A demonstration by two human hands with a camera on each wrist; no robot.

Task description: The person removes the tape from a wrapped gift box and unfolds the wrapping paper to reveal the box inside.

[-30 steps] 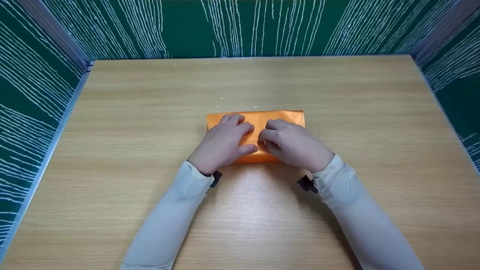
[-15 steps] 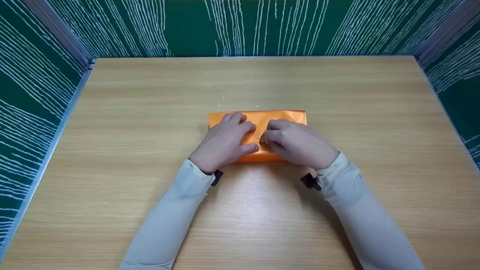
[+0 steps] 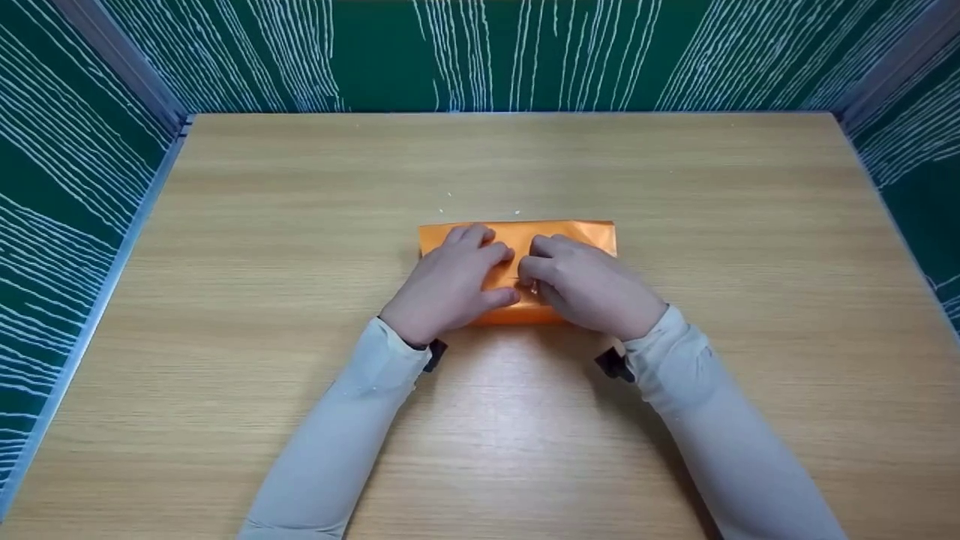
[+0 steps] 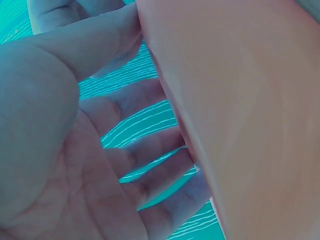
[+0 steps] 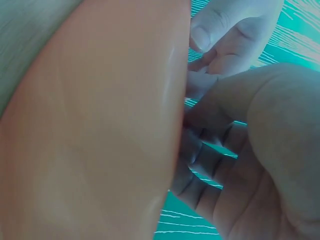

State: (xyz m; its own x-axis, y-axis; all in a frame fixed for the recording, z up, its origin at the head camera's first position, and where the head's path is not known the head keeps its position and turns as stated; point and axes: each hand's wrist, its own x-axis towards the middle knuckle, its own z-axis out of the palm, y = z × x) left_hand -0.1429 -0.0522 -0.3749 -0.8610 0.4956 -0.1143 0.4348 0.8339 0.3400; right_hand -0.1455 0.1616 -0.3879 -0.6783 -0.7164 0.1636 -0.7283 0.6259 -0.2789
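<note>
An orange, glossy rectangular packet (image 3: 589,235) lies flat on the wooden table, its long side running left to right. My left hand (image 3: 450,285) rests on its left half with fingers spread and thumb stretched toward the middle. On the right half, my right hand (image 3: 592,289) has its fingers curled down, thumb and fingertips pinching at the packet's surface near the centre. A thin dark line and a small pale glint show by those fingertips. In both wrist views the packet's smooth face fills much of the frame; what exactly lies between the right fingertips is hidden.
Tiny white scraps (image 3: 517,213) lie on the table (image 3: 300,195) just beyond the packet. Green panels (image 3: 382,56) with white streaky lines stand at the back and both sides. A dark wrist strap piece (image 3: 615,365) hangs under the right sleeve.
The right hand shifts slightly right, then back left, its fingertips staying by the packet's middle. A pale glint now shows under them. The left hand stays in place on the packet.
</note>
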